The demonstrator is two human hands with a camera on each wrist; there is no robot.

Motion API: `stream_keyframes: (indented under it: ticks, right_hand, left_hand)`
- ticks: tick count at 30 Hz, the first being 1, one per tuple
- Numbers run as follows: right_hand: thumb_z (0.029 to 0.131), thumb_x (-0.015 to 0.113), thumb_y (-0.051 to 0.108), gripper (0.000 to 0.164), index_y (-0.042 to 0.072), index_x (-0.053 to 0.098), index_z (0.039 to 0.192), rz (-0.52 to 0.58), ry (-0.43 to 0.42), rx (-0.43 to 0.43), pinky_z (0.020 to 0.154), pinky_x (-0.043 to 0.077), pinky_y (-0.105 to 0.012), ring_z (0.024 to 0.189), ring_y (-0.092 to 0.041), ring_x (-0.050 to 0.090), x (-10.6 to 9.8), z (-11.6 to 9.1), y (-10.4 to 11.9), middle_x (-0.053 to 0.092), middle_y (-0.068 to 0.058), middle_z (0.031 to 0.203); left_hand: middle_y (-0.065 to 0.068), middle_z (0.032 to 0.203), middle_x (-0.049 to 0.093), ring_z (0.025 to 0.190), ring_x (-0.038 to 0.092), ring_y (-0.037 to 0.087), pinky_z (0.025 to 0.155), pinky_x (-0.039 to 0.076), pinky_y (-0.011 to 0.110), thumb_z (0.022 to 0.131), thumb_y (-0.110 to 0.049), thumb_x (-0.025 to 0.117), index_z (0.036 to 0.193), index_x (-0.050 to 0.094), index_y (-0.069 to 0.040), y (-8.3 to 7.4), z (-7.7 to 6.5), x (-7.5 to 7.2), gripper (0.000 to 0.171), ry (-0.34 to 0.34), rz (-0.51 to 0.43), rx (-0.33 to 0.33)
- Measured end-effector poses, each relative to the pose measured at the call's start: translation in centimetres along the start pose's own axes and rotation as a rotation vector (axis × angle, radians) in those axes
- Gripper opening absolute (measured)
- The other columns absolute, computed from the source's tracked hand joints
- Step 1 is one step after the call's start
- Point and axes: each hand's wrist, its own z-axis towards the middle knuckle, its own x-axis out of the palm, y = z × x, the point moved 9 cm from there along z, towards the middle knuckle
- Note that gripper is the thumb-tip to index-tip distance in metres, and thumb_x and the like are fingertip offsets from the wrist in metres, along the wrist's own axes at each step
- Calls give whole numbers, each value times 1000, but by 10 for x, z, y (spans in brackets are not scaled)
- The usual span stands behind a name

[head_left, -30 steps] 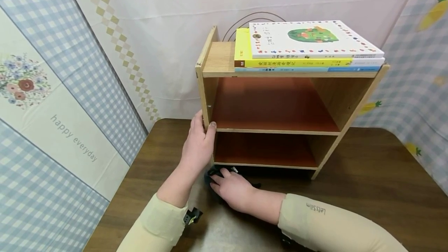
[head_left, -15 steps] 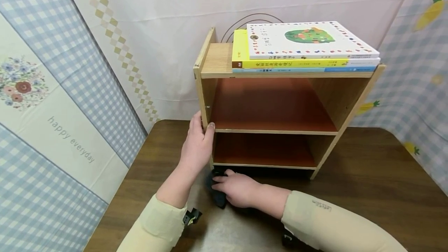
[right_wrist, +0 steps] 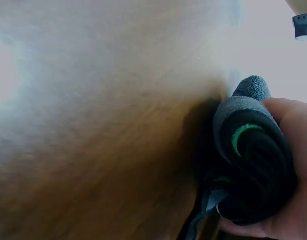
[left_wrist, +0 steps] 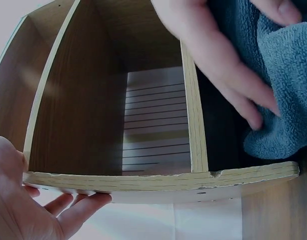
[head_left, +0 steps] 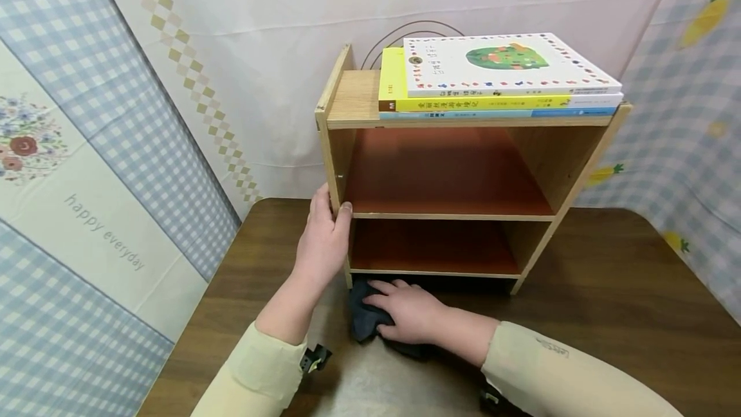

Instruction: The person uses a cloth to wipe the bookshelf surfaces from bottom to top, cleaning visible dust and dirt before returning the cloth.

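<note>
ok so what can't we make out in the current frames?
Head: part of the cloth, covered by the right grip.
Head: front cover of the blue book, under the yellow book.
Head: smallest lettering on the yellow book's spine, too small to read.
Head: back of the space beneath the lowest shelf, lost in shadow.
Right wrist: grain of the tabletop, blurred.

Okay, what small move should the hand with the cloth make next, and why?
Probably slide the cloth rightward beneath the lowest board: the right hand holds it by the foot of the side panel that the left hand grips.
</note>
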Motion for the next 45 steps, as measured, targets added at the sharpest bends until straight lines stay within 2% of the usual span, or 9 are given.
stream_keyframes:
  ticks: [3,7,14,19,23,26,33,37,45]
  right_hand:
    - [93,64,48,54,33,52,144,5,34,62,93,47,-58,133,-41,43,5,-5,-6,36,-6,156]
    - [92,63,52,56,36,52,144,10,49,93,88,50,-57,132,-46,43,10,-9,-9,33,-8,157]
    - [91,67,44,52,32,57,141,-36,11,58,82,54,-51,128,-48,46,11,-11,-4,36,-9,156]
    - [89,70,30,46,27,63,135,-33,-31,13,86,53,-46,124,-47,49,8,-12,3,41,-9,153]
    - [85,71,17,44,23,68,129,-11,-74,-37,95,50,-46,120,-41,55,6,-15,8,45,-9,150]
    - [84,72,13,43,21,70,126,9,-96,-49,95,49,-44,118,-36,58,6,-16,8,46,-9,149]
    - [86,71,10,40,19,70,125,64,-105,-54,101,45,-49,125,-31,55,4,-24,3,46,-10,149]
    - [86,69,11,41,21,69,126,82,-104,-58,98,47,-46,126,-30,54,-1,-32,2,45,-8,150]
    - [88,68,11,42,23,67,129,75,-129,-83,99,47,-47,126,-28,55,-28,-53,2,43,-6,152]
  left_hand:
    - [4,142,41,125,49,26,95,43,55,104,-38,39,154,27,-23,1,0,0,54,3,-6,-2]
    - [3,142,41,125,49,25,95,43,54,104,-38,39,154,27,-24,3,0,-1,54,0,-9,-4]
    - [4,142,41,125,48,24,96,43,53,104,-38,40,154,27,-24,4,0,-2,53,-2,-18,-2]
    - [4,141,41,124,48,24,96,43,53,104,-38,39,154,26,-24,4,0,-1,53,5,-23,-5]
    - [4,141,41,124,48,25,96,43,53,104,-38,40,154,27,-23,3,0,0,54,8,-25,-1]
    - [5,141,41,125,48,25,96,43,53,104,-38,39,154,26,-23,3,1,1,54,9,-22,3]
    - [3,140,41,122,50,25,93,44,53,105,-39,38,155,24,-23,6,0,5,54,23,-20,3]
    - [4,141,41,123,50,25,94,44,53,105,-39,38,155,24,-23,5,0,6,55,27,-17,2]
    - [6,141,40,123,49,26,92,45,53,105,-38,37,155,23,-21,1,1,3,55,23,-10,9]
